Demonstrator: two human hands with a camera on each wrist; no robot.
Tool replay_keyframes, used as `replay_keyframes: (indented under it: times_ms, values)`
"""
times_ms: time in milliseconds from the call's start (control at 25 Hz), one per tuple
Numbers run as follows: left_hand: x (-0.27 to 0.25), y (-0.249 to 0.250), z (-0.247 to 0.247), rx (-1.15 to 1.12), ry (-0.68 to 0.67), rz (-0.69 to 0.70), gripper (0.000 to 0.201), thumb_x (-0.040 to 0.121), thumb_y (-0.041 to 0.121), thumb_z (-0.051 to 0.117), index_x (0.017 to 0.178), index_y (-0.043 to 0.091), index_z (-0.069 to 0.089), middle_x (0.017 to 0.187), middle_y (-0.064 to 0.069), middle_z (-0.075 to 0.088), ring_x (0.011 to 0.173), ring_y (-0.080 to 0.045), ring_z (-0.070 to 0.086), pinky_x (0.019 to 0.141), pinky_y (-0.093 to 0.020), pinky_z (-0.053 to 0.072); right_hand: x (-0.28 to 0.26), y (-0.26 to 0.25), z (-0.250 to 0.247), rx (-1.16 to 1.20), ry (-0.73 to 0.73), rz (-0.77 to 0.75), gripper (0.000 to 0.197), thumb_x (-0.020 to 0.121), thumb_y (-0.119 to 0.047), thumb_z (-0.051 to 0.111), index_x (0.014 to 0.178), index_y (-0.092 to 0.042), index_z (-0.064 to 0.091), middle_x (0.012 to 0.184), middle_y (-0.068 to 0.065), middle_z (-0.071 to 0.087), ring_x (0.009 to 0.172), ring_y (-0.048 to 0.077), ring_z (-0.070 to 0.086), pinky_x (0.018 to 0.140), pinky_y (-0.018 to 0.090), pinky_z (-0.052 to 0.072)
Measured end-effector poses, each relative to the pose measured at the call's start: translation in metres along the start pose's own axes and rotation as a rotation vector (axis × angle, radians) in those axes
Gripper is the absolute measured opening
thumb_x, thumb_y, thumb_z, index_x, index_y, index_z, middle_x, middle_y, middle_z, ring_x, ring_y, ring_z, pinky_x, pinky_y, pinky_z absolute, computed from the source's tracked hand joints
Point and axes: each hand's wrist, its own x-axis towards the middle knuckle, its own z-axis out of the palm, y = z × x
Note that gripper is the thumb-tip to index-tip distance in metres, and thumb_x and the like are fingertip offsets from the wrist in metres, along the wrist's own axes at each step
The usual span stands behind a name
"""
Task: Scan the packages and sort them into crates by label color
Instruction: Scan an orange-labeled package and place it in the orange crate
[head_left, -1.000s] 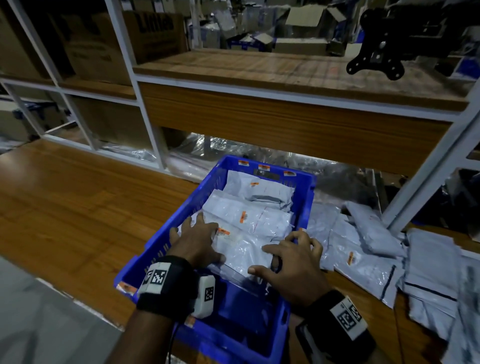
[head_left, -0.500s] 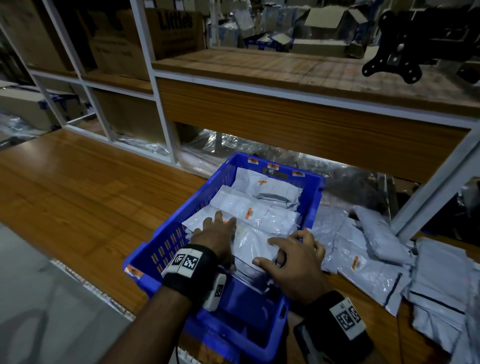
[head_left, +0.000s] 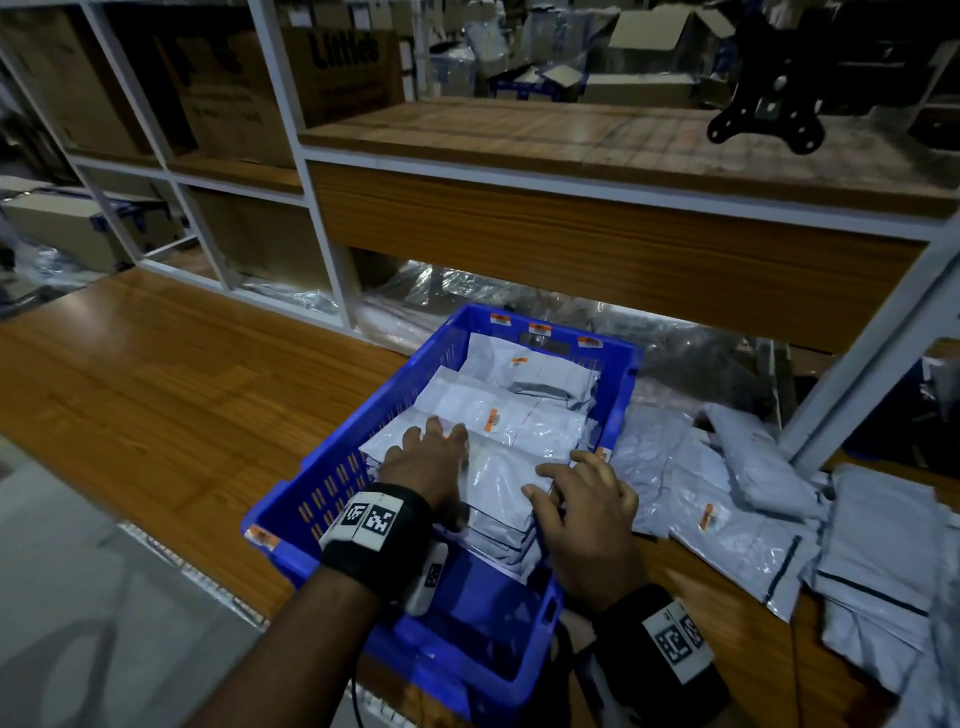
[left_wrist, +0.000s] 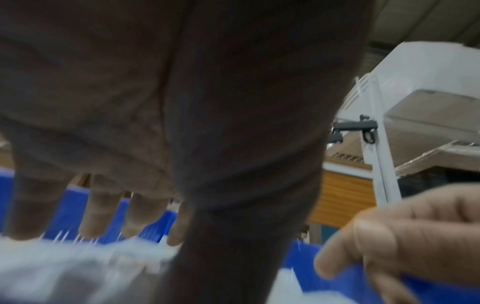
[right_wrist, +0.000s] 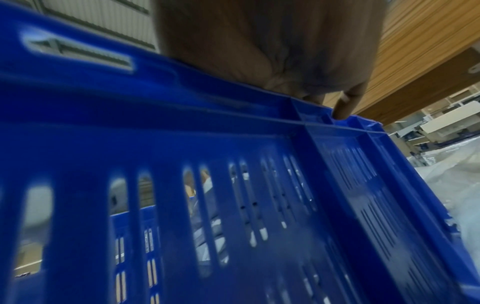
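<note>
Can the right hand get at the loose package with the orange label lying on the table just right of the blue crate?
Probably yes. The right hand rests at the blue crate's right wall, and the package lies uncovered on the table just beyond it, with nothing between them.

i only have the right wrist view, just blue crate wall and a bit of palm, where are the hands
Observer: Both reach into the blue crate; the left hand lies flat on the white packages.
Operator: and the right
Observer: The right hand rests at the stack's right edge, fingers bent over it.
Operator: any left to sort
Observer: Yes, loose packages lie on the table right of the crate.
</note>
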Motion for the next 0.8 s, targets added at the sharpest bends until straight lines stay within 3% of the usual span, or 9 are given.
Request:
replay_keyframes:
  times_ms: [160, 240, 320, 400, 480, 560, 680, 800]
  values:
    - [-0.026, 0.011, -0.015, 0.002, 0.087, 0.036, 0.085, 0.092, 0.018, 0.072, 0.163, 0.025, 0.024, 0.172, -0.012, 0.017, 0.153, -0.034, 0.027, 0.120, -0.053, 0.034, -0.006, 0.000, -0.006, 0.055, 0.007, -0.043, 0.041, 0.100, -0.049, 0.039, 0.118, -0.026, 0.068, 0.125, -0.010, 0.065, 0.146, 0.012, 0.033, 0.105, 0.037, 0.024]
    - [-0.045, 0.022, -0.021, -0.027, 0.143, 0.071, 0.076, 0.095, 0.010, 0.060, 0.162, 0.028, 0.028, 0.169, -0.009, 0.027, 0.150, -0.031, 0.033, 0.118, -0.050, 0.037, -0.008, 0.004, -0.008, 0.103, 0.007, -0.072, 0.032, 0.105, -0.038, 0.041, 0.118, -0.024, 0.067, 0.128, -0.007, 0.064, 0.150, 0.014, 0.029, 0.104, 0.035, 0.024]
    - [-0.063, 0.039, -0.023, -0.068, 0.141, 0.108, 0.077, 0.094, 0.008, 0.059, 0.161, 0.030, 0.030, 0.166, -0.006, 0.033, 0.147, -0.030, 0.037, 0.116, -0.048, 0.039, -0.008, 0.013, -0.007, 0.133, 0.016, -0.141, 0.031, 0.107, -0.032, 0.040, 0.119, -0.020, 0.066, 0.125, -0.002, 0.066, 0.151, 0.021, 0.031, 0.114, 0.038, 0.029]
    - [-0.077, 0.055, -0.021, -0.089, 0.093, 0.137, 0.081, 0.093, 0.007, 0.062, 0.162, 0.032, 0.029, 0.165, -0.004, 0.035, 0.147, -0.030, 0.039, 0.116, -0.046, 0.040, -0.008, 0.022, -0.004, 0.164, 0.028, -0.208, 0.032, 0.109, -0.025, 0.040, 0.121, -0.012, 0.066, 0.123, 0.004, 0.066, 0.148, 0.031, 0.038, 0.126, 0.036, 0.020]
    - [-0.083, 0.068, -0.014, -0.079, 0.039, 0.177, 0.077, 0.093, 0.012, 0.062, 0.160, 0.032, 0.031, 0.160, -0.002, 0.042, 0.143, -0.029, 0.045, 0.114, -0.046, 0.043, -0.012, 0.029, -0.003, 0.163, 0.033, -0.287, 0.033, 0.109, -0.019, 0.040, 0.126, -0.004, 0.065, 0.130, 0.012, 0.063, 0.147, 0.036, 0.038, 0.129, 0.036, 0.015]
    - [-0.085, 0.080, -0.006, -0.074, -0.016, 0.218, 0.062, 0.094, 0.021, 0.063, 0.152, 0.032, 0.042, 0.149, -0.001, 0.055, 0.134, -0.029, 0.055, 0.107, -0.047, 0.048, -0.019, 0.037, -0.005, 0.135, 0.086, -0.392, 0.035, 0.108, -0.014, 0.041, 0.126, 0.003, 0.065, 0.135, 0.018, 0.061, 0.147, 0.035, 0.036, 0.126, 0.043, 0.022]
    - [-0.091, 0.094, -0.001, -0.002, -0.061, 0.246, 0.039, 0.095, 0.031, 0.066, 0.133, 0.025, 0.056, 0.136, -0.004, 0.064, 0.125, -0.028, 0.060, 0.101, -0.043, 0.050, -0.029, 0.046, -0.010, 0.170, 0.044, -0.353, 0.036, 0.108, -0.020, 0.041, 0.131, -0.005, 0.064, 0.150, 0.013, 0.052, 0.156, 0.023, 0.022, 0.125, 0.040, 0.025]
    - [-0.099, 0.095, 0.000, 0.061, -0.062, 0.247, 0.041, 0.094, 0.043, 0.072, 0.127, 0.022, 0.060, 0.132, -0.004, 0.064, 0.123, -0.027, 0.062, 0.096, -0.040, 0.050, -0.034, 0.049, -0.007, 0.194, 0.011, -0.294, 0.038, 0.109, -0.024, 0.038, 0.135, -0.011, 0.062, 0.155, 0.008, 0.048, 0.158, 0.021, 0.017, 0.125, 0.041, 0.027]
